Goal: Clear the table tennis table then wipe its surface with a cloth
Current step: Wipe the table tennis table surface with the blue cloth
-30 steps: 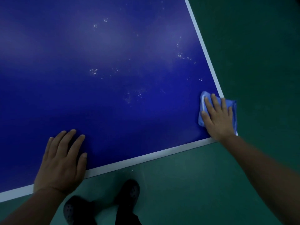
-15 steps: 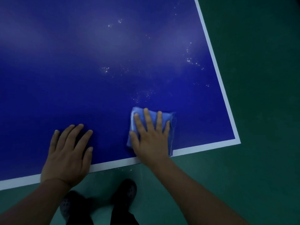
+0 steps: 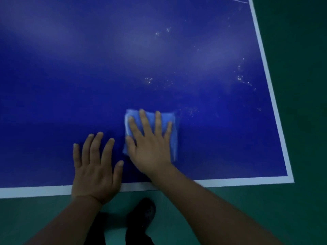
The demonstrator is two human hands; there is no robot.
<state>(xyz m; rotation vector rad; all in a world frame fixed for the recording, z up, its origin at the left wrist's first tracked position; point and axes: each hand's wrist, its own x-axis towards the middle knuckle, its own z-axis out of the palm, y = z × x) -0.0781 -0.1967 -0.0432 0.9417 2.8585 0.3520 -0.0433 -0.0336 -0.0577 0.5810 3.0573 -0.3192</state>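
Note:
The blue table tennis table (image 3: pixel 88 76) with its white border fills most of the head view. A folded light-blue cloth (image 3: pixel 169 117) lies flat on it near the front edge. My right hand (image 3: pixel 150 144) presses on the cloth with straight, spread fingers. Just left of it, my left hand (image 3: pixel 95 165) rests flat on the bare table surface, fingers straight, its heel over the white front line. Small white specks and droplets (image 3: pixel 244 80) dot the surface beyond and to the right of the cloth.
The table's front-right corner (image 3: pixel 288 179) is at the right, with green floor (image 3: pixel 300 121) past both edges. My dark shoe (image 3: pixel 143 213) stands on the floor below the front edge.
My right hand has slid the cloth leftward along the front edge, from the table's right corner to right beside my left hand. My left hand has stayed flat on the table.

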